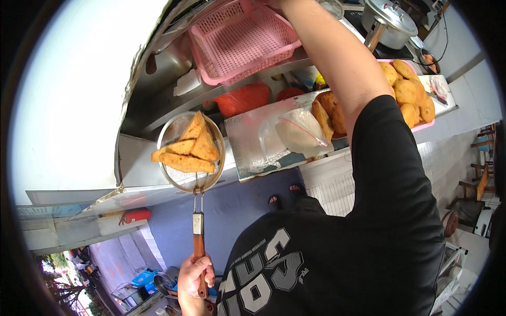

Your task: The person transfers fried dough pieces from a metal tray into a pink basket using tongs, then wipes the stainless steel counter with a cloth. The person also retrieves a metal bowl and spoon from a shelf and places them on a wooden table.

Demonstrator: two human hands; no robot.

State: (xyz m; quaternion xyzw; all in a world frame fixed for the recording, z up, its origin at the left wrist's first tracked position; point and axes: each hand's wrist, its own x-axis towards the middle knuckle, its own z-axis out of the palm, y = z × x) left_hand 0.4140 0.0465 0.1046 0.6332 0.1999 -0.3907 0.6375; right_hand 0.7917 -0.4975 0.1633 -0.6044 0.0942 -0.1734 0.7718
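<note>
My left hand (196, 275) grips the wooden handle of a round wire-mesh strainer (170, 179). Several golden fried triangular pieces (189, 152) lie in its mesh bowl, one poking over the rim. My right arm reaches up across the view. Only a sliver of my right hand (276, 2) shows at the top edge, by the far rim of a pink perforated plastic basket (245, 41); its fingers are cut off, so its grip cannot be seen. Nothing is visible inside the basket, which sits over the stainless steel counter (174, 59).
A clear plastic bag (302, 130) lies on a worn board (253, 134), beside more fried pieces (328, 110). Round fried cakes (409, 91) fill a pink tray at right. Behind stands a pressure cooker (389, 23). A knife (437, 98) rests near the tray. A red bag (245, 98) sits below the basket.
</note>
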